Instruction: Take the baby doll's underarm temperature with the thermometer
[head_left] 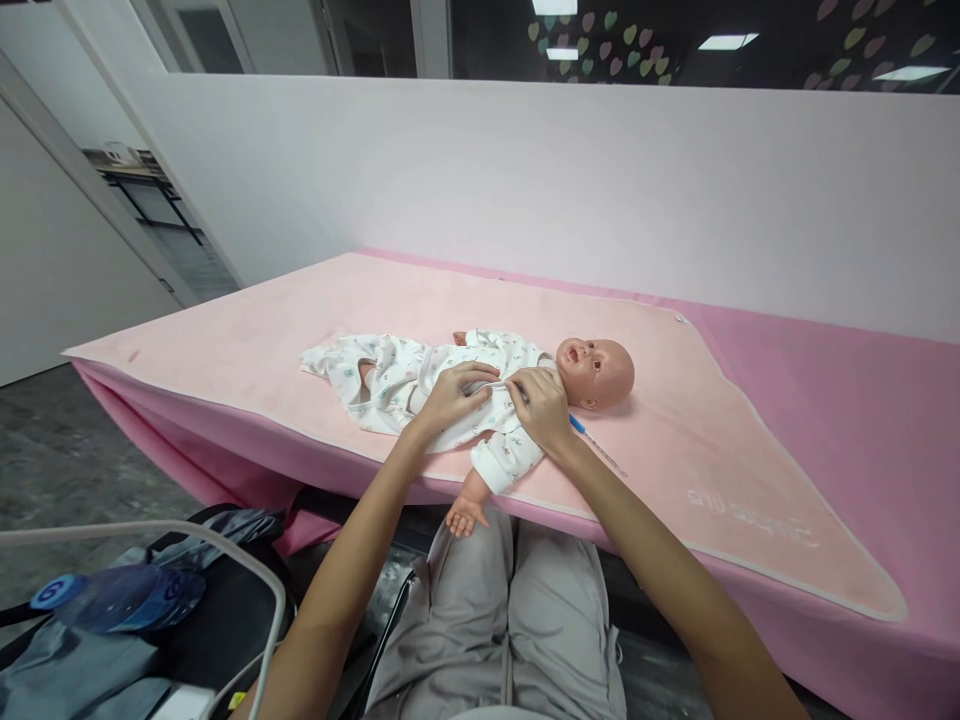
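A bald baby doll [596,372] lies on its back across a pale pink mat [247,320], head to the right. It wears a white, small-patterned baby outfit [390,375]. On the doll's chest, my left hand [456,392] pinches the cloth near the front edge. Close beside it my right hand [541,402] has its fingers bent onto the same front, near the collar. What sits between the fingertips is too small to make out beyond the cloth. A thin stick with a blue end [577,424] lies by the doll's shoulder, partly behind my right wrist.
A pink cloth [885,400] covers the table under the mat, against a white wall [600,190]. The doll's near hand [466,515] hangs over the table's front edge. At lower left, a water bottle [120,597] and clothing rest on a chair, with a pale cable [247,560] in front.
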